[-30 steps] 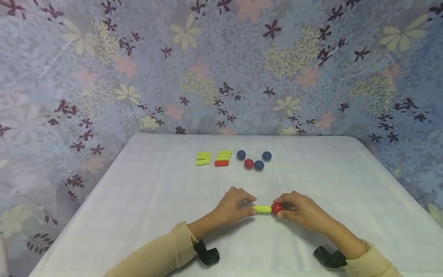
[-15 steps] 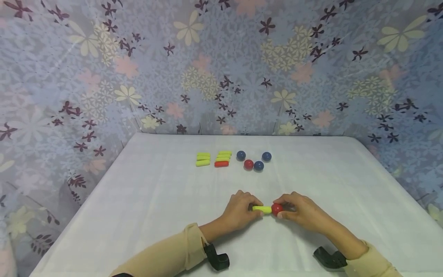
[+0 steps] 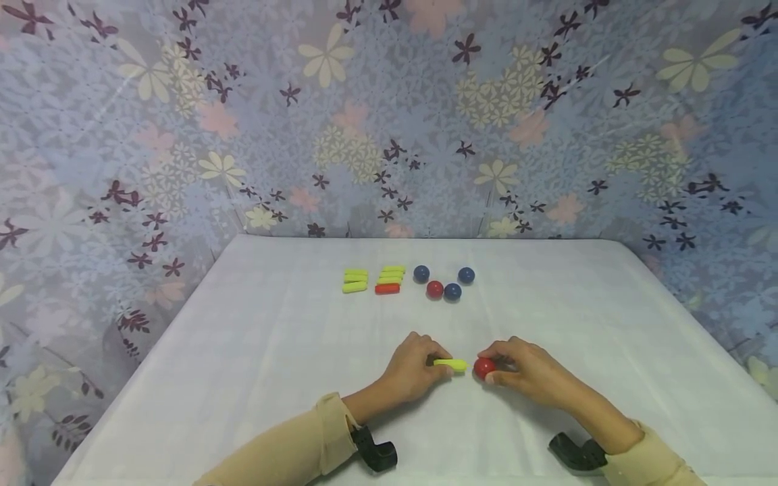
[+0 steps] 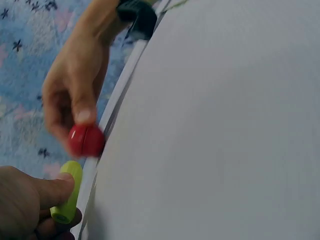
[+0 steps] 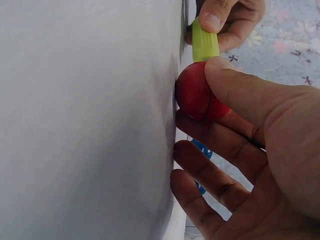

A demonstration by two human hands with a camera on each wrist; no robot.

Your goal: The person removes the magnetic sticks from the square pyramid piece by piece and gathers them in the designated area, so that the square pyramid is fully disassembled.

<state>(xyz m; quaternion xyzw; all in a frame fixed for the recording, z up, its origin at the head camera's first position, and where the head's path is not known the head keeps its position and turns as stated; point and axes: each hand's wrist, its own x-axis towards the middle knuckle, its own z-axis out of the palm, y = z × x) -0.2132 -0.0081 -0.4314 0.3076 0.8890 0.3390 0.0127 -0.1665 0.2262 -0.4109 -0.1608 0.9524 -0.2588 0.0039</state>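
Note:
My left hand pinches a short yellow-green stick between thumb and fingers, its free end pointing right. Just beyond that end, a red ball is pinched by my right hand. A narrow gap shows between stick and ball in the head view. The left wrist view shows the yellow stick under the thumb, apart from the red ball. Seen from the right wrist, the thumb presses the red ball, which has a dark seam line, while the other fingers spread below it.
Farther back on the white-covered table lie several yellow sticks and a red stick. To their right are blue balls and another red ball. A flowered cloth hangs behind the table.
The left hand took a fuller pinch on the yellow stick at the red ball, then drew it slightly left, opening a small gap. The right hand stayed nearly still.

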